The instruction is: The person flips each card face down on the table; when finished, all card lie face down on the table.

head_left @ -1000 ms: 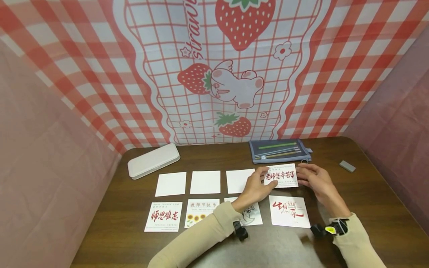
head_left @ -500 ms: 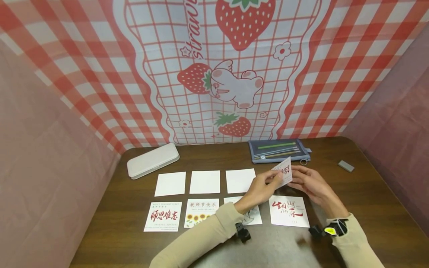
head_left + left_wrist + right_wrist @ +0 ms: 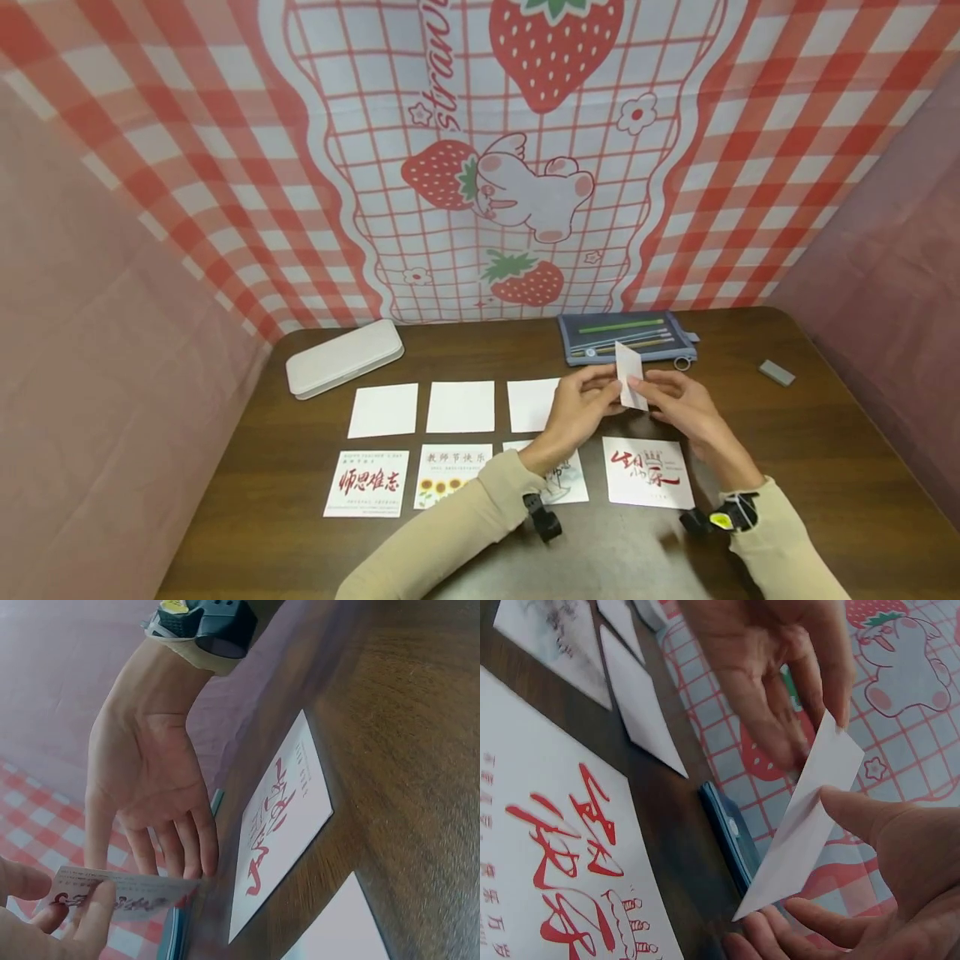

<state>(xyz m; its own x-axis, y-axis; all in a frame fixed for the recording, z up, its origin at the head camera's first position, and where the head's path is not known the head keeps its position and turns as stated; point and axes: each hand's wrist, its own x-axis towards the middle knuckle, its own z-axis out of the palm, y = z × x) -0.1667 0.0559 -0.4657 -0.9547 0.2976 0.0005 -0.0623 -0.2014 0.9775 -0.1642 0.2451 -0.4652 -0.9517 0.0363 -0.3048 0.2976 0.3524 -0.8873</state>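
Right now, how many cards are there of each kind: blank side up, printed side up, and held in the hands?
Blank white cards on the table: 3
Printed cards on the table: 4
Card held off the table by left hand and right hand: 1
Total: 8 cards

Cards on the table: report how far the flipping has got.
Done: three cards in the back row lie blank side up. In hand: the left hand and right hand both pinch the fourth card, lifted on edge off the table mid-turn. Left: laying it down; the four printed cards in the front row lie face up, untouched.
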